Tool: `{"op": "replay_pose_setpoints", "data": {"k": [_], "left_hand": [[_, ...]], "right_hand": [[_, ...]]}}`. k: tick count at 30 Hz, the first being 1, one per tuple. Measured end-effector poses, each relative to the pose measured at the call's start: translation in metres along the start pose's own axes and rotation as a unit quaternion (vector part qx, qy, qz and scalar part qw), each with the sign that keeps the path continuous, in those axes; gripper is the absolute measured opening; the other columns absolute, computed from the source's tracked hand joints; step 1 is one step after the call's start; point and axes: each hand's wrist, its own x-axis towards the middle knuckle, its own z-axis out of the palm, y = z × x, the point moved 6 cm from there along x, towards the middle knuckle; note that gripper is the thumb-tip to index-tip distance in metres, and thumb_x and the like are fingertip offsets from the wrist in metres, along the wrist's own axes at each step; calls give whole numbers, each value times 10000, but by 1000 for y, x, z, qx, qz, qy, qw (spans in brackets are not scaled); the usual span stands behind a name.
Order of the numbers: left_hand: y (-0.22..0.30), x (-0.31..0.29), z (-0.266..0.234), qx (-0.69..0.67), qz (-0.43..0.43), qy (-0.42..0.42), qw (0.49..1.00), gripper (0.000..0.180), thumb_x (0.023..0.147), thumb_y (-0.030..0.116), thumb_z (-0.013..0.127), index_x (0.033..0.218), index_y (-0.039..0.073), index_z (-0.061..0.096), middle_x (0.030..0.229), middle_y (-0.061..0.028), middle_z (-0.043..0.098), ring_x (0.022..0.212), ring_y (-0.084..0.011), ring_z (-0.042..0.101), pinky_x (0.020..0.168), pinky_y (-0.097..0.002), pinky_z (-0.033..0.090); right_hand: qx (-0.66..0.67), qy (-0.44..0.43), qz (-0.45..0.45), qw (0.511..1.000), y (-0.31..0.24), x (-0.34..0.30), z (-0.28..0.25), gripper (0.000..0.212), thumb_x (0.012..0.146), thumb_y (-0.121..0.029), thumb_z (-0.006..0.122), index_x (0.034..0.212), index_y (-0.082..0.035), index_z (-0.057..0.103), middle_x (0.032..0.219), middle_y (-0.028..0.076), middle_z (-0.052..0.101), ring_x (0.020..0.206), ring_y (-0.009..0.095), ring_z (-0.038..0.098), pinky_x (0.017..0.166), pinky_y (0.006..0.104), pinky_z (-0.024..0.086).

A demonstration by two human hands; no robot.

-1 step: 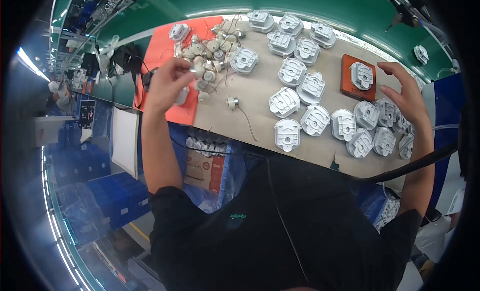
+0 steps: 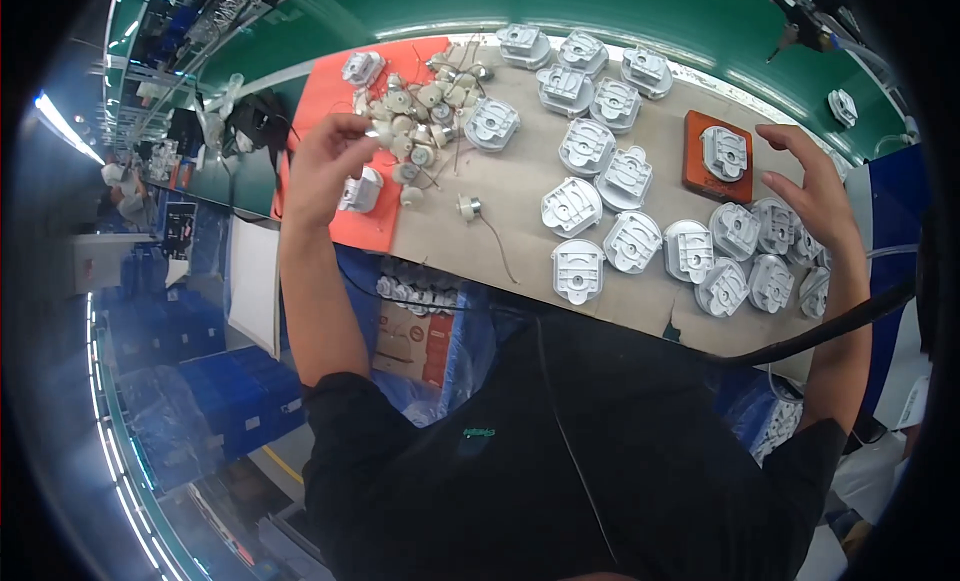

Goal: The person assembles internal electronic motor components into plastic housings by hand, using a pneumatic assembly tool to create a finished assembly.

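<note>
My left hand is over the red mat at the left edge of the motor pile. Its thumb and index finger close on a small pale motor, partly blurred. A white round housing lies beside its wrist. Small cream motors with thin wires are heaped just right of these fingers. My right hand is open, fingers apart and curved, right of an orange block. On that block rests a white housing, which the hand does not touch.
Several white housings stand across the grey-brown bench top. A single motor with a trailing wire lies between pile and housings. A green surface runs along the far side. A dark hose passes near my right forearm.
My left hand has shifted slightly left, away from the pile, with the small motor at its fingertips. More of the white housing beside its wrist shows. The right hand stays in place.
</note>
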Motion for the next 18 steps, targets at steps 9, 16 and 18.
{"op": "replay_pose_setpoints", "data": {"k": [9, 16, 18], "left_hand": [[84, 39, 22, -310, 226, -116, 916, 285, 965, 60, 576, 1238, -20, 558, 1234, -196, 623, 1300, -364, 553, 1097, -533, 452], [176, 52, 217, 48, 344, -230, 909, 262, 831, -3, 723, 1081, 14, 646, 1046, -74, 660, 1035, -185, 662, 894, -330, 579], [181, 51, 275, 123, 424, -257, 860, 268, 817, 81, 731, 1073, 48, 662, 1032, -100, 670, 958, -256, 666, 825, -371, 566]], "right_hand": [[-8, 26, -80, 996, 6, 3, 5, 549, 796, -111, 765, 1312, -17, 604, 1236, 149, 643, 1146, 295, 607, 1024, 391, 462], [-42, 33, -71, 996, 1, 13, 9, 520, 840, -190, 764, 1308, -31, 600, 1258, 159, 636, 1179, 320, 602, 1021, 408, 479], [-58, 8, -28, 998, -1, 12, 10, 564, 810, -181, 776, 1320, -29, 589, 1294, 162, 623, 1220, 341, 584, 1048, 420, 464]]}}
